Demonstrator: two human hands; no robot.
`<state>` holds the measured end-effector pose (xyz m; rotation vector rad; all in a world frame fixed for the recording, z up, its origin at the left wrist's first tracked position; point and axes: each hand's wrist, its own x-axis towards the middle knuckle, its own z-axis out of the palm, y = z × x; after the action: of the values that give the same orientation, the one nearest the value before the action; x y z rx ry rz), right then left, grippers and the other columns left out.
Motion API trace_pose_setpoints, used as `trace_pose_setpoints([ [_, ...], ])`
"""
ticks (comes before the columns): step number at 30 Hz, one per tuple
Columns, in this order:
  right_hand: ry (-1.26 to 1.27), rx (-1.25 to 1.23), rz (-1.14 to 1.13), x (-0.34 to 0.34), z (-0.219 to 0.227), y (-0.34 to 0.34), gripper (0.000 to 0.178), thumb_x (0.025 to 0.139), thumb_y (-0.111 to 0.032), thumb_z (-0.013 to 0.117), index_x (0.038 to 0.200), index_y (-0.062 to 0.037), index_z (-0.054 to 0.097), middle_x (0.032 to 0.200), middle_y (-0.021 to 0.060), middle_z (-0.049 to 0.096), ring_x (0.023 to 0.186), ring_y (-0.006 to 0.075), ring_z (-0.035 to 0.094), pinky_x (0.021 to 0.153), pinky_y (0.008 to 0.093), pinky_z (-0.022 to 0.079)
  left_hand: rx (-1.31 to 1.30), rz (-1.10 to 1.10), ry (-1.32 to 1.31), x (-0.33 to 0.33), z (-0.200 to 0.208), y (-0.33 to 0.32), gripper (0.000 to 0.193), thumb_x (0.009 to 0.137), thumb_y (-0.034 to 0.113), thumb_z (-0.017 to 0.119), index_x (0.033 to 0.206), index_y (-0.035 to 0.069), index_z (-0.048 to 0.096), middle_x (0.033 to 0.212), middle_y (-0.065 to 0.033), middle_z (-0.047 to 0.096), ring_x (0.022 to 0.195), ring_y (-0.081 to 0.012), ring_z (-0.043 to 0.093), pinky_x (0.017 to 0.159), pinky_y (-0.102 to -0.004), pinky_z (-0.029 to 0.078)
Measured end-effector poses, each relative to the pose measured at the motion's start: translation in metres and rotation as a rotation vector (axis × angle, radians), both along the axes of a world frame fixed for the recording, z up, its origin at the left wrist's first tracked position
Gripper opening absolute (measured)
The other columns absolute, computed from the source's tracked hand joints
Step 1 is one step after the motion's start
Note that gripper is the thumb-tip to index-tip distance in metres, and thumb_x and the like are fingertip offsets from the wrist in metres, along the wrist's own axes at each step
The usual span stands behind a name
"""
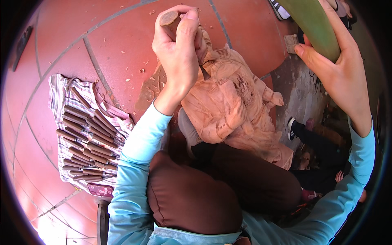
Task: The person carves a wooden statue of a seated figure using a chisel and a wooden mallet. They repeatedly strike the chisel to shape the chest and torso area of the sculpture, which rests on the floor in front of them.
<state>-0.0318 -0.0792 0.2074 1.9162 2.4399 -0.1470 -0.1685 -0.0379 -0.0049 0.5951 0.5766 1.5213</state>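
Observation:
My left hand (pixel 179 53) is closed round the wooden handle of a chisel (pixel 170 18), whose butt end points up toward me. Its dark blade comes out below the fist and meets the upper part of a carved wooden figure (pixel 220 102). The figure, of pale reddish wood with carved folds and a small hand, lies against my legs. Raised at the upper right, my right hand (pixel 339 65) grips a thick, smooth green mallet (pixel 312 24), its upper end cut off by the picture's edge. The two tools are apart.
At the left, several wooden-handled carving tools (pixel 87 143) lie on a striped cloth (pixel 57 94), with a small patterned pouch (pixel 100 190) by its lower edge. Wood chips dot the red tiled floor (pixel 118 36). Another person's dark-clad leg (pixel 312 139) and shoe (pixel 291 127) are at the right.

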Motion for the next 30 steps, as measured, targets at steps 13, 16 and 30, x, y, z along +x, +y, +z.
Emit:
trace_pose_setpoints([
  [13,-0.009,-0.033,0.014,0.007,-0.0005,0.0022,0.063,0.074,0.011,0.061,0.134,-0.0022,0.046,0.123,0.0103,0.058,0.107,0.0177,0.059,0.09,0.0289,0.046,0.037,0.035,0.032,-0.0018,-0.003,-0.0025,0.023,0.094,0.019,0.052,0.109,0.001,0.052,0.054,-0.0032,0.037,0.035,-0.0087,0.03,0.034,-0.0232,0.025],
  [16,-0.005,-0.036,0.019,0.0074,-0.0025,0.0035,0.063,0.074,0.011,0.061,0.134,-0.0022,0.046,0.124,0.0105,0.058,0.107,0.0179,0.058,0.091,0.0291,0.046,0.023,0.018,0.04,-0.0046,-0.0036,-0.0024,0.024,0.095,0.019,0.05,0.11,0.001,0.052,0.054,-0.0029,0.037,0.035,-0.0087,0.03,0.033,-0.0236,0.026],
  [30,-0.01,-0.05,0.018,0.0087,-0.0032,0.0053,0.063,0.074,0.01,0.06,0.134,-0.0022,0.045,0.126,0.011,0.056,0.11,0.0188,0.058,0.092,0.0297,0.045,0.018,0.071,0.016,-0.0067,-0.0069,-0.0042,0.025,0.095,0.019,0.046,0.109,-0.001,0.051,0.054,-0.0032,0.035,0.034,-0.0093,0.03,0.032,-0.0243,0.026],
])
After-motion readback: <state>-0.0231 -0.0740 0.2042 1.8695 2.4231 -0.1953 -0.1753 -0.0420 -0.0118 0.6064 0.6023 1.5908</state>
